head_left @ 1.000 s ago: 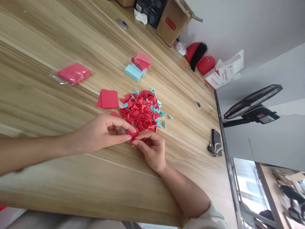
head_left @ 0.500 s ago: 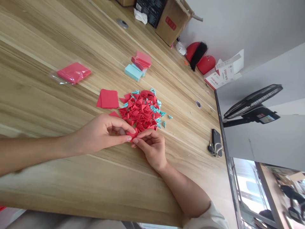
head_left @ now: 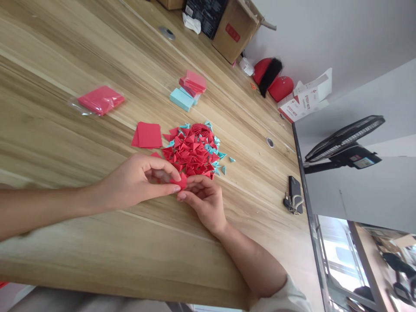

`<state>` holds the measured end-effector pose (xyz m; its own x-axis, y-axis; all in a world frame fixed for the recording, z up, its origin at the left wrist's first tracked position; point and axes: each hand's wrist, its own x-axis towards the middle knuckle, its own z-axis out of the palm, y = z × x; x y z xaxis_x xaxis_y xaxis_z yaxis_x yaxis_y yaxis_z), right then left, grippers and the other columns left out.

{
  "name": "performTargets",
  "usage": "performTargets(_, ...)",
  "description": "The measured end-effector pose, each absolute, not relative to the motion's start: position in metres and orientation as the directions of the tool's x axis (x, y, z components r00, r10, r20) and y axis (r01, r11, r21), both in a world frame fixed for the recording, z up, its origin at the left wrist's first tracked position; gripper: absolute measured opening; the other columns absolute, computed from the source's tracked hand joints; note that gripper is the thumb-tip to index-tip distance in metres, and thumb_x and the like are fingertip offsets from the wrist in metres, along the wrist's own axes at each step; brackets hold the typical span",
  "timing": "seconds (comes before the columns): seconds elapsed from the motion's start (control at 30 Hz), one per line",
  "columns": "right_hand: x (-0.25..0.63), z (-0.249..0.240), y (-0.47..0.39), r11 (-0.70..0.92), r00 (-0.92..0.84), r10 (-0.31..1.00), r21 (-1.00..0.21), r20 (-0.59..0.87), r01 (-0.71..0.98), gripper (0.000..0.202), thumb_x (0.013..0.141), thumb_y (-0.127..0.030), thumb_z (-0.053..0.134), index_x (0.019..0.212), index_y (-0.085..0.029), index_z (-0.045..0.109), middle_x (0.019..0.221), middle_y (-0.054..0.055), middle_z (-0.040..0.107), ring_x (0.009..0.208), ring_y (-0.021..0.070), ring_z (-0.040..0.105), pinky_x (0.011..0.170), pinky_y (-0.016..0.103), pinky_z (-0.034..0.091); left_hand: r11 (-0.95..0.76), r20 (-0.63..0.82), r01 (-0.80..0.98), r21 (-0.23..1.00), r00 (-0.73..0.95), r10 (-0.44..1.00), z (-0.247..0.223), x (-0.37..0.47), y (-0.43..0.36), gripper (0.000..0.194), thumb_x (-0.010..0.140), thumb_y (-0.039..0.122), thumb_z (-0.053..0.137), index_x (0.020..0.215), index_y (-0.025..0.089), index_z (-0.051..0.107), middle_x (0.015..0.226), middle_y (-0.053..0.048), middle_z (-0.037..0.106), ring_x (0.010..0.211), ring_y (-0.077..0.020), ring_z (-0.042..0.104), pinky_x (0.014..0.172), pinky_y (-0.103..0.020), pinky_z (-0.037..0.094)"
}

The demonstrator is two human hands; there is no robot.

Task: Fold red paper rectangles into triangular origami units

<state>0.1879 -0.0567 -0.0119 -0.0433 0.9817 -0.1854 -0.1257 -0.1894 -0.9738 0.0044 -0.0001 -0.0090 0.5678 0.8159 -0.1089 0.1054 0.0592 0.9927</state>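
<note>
A small folded red paper (head_left: 182, 181) is pinched between the thumb and index finger of my left hand (head_left: 143, 180). My right hand (head_left: 206, 201) is at the paper's right side, its thumb and fingers parted; whether a fingertip touches the paper is hard to tell. Just beyond my hands lies a heap of folded red triangles (head_left: 191, 154), with light blue triangles (head_left: 212, 149) around its right side. A ring of red folded pieces (head_left: 201, 130) rests at the heap's far end. Left of the heap are flat red paper squares (head_left: 149, 135).
On the wooden table (head_left: 97, 251) lie a bagged red paper pack (head_left: 102, 99), red stacks (head_left: 194, 81) and a light blue stack (head_left: 182, 99). Cardboard boxes (head_left: 235, 32) stand at the far edge. Keys (head_left: 294, 203) lie by a black case (head_left: 294, 188) at right, near a fan (head_left: 344, 143).
My right thumb and fingers have come apart from their pinch on the red paper. My left hand has shifted slightly left with the paper.
</note>
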Motion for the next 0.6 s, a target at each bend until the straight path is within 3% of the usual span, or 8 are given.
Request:
performTargets(0.13, 0.1882, -0.014, -0.0569, -0.165, -0.038, 0.986, -0.985, -0.163, -0.057, 0.024, 0.07, -0.038, 0.081, 0.073, -0.019, 0.067, 0.065, -0.001, 0.07, 0.057, 0.0123, 0.066, 0.057, 0.025, 0.056, 0.015, -0.071, 0.106, 0.994, 0.556, 0.828, -0.008, 0.0048, 0.0003, 0.009, 0.074, 0.03, 0.072, 0.078, 0.022, 0.074, 0.077, 0.002, 0.077, 0.071, -0.0154, 0.072, 0.061, -0.017, 0.055)
performTargets(0.4, 0.1898, -0.016, -0.0575, -0.159, 0.002, 0.987, -0.975, -0.161, -0.156, 0.023, 0.076, -0.038, 0.077, 0.074, -0.018, 0.066, 0.061, -0.001, 0.068, 0.054, 0.0096, 0.062, 0.052, 0.021, 0.051, -0.001, -0.053, 0.086, 0.996, 0.615, 0.787, -0.0112, 0.0053, 0.0016, 0.007, 0.076, 0.027, 0.07, 0.078, 0.022, 0.074, 0.076, 0.003, 0.077, 0.071, -0.0145, 0.072, 0.065, -0.017, 0.056)
performTargets(0.6, 0.1903, -0.0169, -0.0597, -0.127, -0.019, 0.992, -0.988, -0.126, -0.088, 0.022, 0.08, -0.036, 0.074, 0.073, -0.018, 0.063, 0.058, -0.001, 0.066, 0.049, 0.0084, 0.058, 0.048, 0.02, 0.047, -0.02, -0.053, 0.11, 0.994, 0.623, 0.78, -0.0111, 0.004, 0.0005, 0.006, 0.076, 0.027, 0.069, 0.075, 0.021, 0.07, 0.073, 0.003, 0.075, 0.068, -0.0137, 0.071, 0.062, -0.015, 0.054)
